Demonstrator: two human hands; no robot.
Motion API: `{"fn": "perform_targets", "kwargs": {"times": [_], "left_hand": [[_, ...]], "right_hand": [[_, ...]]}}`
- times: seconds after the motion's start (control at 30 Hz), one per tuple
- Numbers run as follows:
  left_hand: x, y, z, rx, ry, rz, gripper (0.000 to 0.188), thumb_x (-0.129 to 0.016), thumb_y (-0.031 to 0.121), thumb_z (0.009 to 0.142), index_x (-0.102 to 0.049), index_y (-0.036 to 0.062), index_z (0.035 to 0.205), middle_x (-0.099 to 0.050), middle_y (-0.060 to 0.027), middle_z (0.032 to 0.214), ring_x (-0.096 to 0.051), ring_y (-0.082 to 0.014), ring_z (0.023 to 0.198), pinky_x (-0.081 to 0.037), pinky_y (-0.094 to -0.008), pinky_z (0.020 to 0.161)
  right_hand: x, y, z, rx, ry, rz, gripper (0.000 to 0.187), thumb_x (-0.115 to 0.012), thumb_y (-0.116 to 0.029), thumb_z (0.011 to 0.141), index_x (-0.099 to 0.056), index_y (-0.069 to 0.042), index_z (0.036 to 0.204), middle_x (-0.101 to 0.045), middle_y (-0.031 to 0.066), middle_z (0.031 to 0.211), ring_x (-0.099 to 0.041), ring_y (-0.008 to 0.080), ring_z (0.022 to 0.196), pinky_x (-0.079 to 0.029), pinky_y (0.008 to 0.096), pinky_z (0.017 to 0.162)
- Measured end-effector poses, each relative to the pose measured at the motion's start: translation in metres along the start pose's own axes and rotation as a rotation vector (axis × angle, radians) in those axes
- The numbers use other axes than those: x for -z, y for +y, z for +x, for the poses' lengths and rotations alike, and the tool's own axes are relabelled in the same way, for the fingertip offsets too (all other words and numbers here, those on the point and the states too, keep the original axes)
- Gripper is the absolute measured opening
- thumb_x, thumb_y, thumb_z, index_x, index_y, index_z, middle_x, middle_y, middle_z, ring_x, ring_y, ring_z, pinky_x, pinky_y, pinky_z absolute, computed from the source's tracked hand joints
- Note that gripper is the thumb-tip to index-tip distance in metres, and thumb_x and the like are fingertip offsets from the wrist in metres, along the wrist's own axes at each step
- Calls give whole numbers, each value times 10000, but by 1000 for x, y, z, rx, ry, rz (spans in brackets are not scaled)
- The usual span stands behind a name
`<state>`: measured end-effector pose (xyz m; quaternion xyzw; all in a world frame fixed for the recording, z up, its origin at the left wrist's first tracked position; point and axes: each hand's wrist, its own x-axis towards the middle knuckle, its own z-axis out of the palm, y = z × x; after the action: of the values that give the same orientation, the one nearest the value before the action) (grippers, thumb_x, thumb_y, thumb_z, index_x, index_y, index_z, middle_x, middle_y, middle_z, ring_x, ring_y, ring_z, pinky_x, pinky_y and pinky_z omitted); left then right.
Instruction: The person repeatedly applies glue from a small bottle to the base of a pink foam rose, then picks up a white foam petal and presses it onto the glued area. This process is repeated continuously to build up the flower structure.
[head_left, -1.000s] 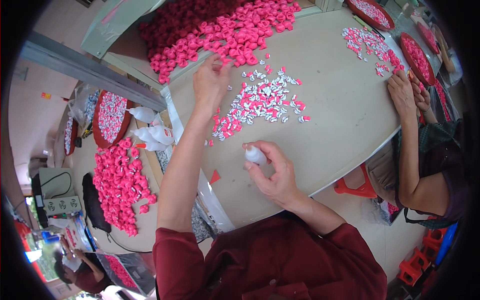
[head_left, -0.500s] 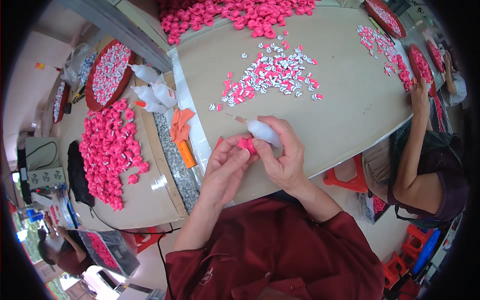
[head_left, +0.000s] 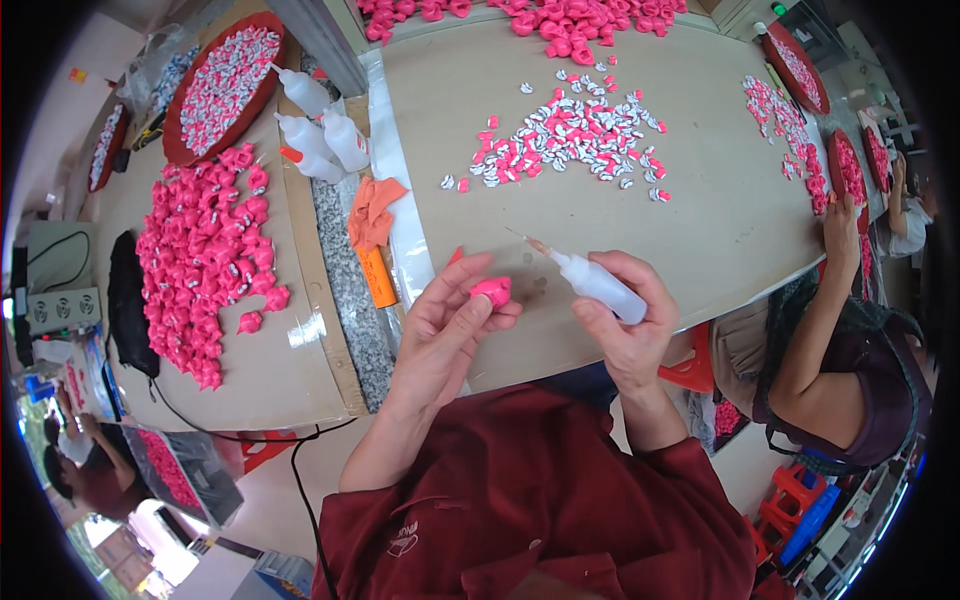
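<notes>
Between the thumb and fingers of my left hand (head_left: 452, 325) is a small pink moulded piece (head_left: 491, 291). My right hand (head_left: 637, 318) grips a white squeeze bottle (head_left: 604, 287), whose thin needle tip (head_left: 522, 238) points up and to the left, apart from the pink piece. Beyond both hands, a loose pile of small pink and white-striped pieces (head_left: 565, 137) lies on the brown tabletop (head_left: 735, 235). Larger pink pieces (head_left: 590, 22) are heaped at the table's far edge.
To the left stand several white squeeze bottles (head_left: 308, 148), by an orange cloth (head_left: 374, 210) and an orange tube-shaped thing (head_left: 377, 277). Further left, pink pieces (head_left: 205, 270) cover a board, with a red-brown tray (head_left: 172, 140) behind. A co-worker's arm (head_left: 822, 318) reaches in at the right.
My hands have moved apart: the right, with the bottle, has drawn back to the right, away from the pink piece in my left hand. The whole view has shifted slightly.
</notes>
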<state>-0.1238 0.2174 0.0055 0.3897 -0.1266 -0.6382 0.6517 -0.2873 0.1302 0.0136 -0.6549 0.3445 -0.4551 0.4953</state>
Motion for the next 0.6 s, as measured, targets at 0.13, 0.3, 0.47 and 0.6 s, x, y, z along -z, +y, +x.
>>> {"fn": "perform_targets", "kwargs": {"times": [0.13, 0.3, 0.47, 0.6], "left_hand": [[9, -8, -3, -70, 48, 47, 326, -537, 66, 869, -477, 0, 1183, -580, -94, 1041, -555, -172, 972, -429, -296, 852], [16, -11, -1, -121, -55, 8, 259, -544, 40, 862, -504, -3, 1114, -562, -69, 1072, -531, -143, 1013, -403, -294, 901], [13, -12, -2, -150, 4, 30, 188, -546, 32, 855, -516, 4, 1039, -566, -93, 1036, -535, -237, 1056, -415, -359, 923], [14, -12, -1, -147, 11, 28, 195, -552, 23, 848, -514, 4, 1038, -562, -92, 1032, -528, -252, 1072, -420, -365, 922]], "right_hand": [[11, -5, -1, 82, -50, -33, 366, -761, -95, 657, -604, 10, 970, -593, 64, 773, -517, 102, 617, -394, 221, 541], [10, -15, -4, 120, -104, -130, 335, -774, -92, 625, -631, 11, 910, -557, 49, 631, -479, 111, 531, -347, 235, 470], [9, -18, -8, 75, -148, -189, 314, -767, -78, 623, -635, 12, 893, -553, 57, 611, -460, 114, 508, -319, 238, 445], [8, -21, -8, 37, -161, -204, 306, -762, -67, 624, -634, 8, 892, -562, 63, 621, -474, 119, 514, -338, 238, 452]]}}
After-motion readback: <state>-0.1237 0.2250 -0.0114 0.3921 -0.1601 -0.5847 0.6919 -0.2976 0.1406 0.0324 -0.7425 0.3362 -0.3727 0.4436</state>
